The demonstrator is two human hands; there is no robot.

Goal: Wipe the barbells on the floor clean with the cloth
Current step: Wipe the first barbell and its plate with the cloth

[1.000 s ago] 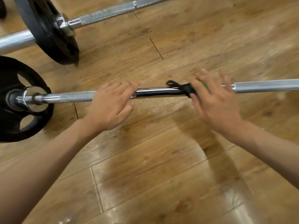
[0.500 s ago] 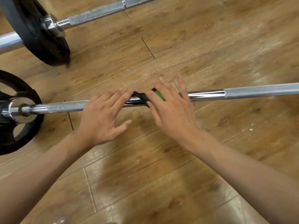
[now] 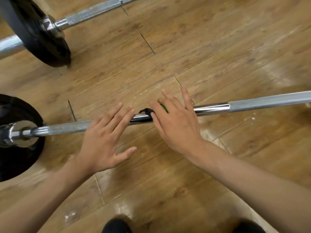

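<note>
Wiping a barbell shaft [image 3: 67, 127] on the floor [image 3: 185, 47].
Right hand [image 3: 176, 126], fingers straight, presses the cloth [image 3: 148, 111]; flat left hand [image 3: 102, 143] steadies. Keep pressure even.

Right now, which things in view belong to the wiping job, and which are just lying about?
In the job: near chrome steel barbell; black-and-green cloth under the right hand; left hand on that barbell; far steel barbell with black plate.
Just there: brown wooden plank floor; black shoe tips.

Glossy brown wood-grain plank floor [image 3: 193, 52] with dark seams [image 3: 148, 43] and pale patches [image 3: 276, 71], perhaps dust, toward its right edge
</note>
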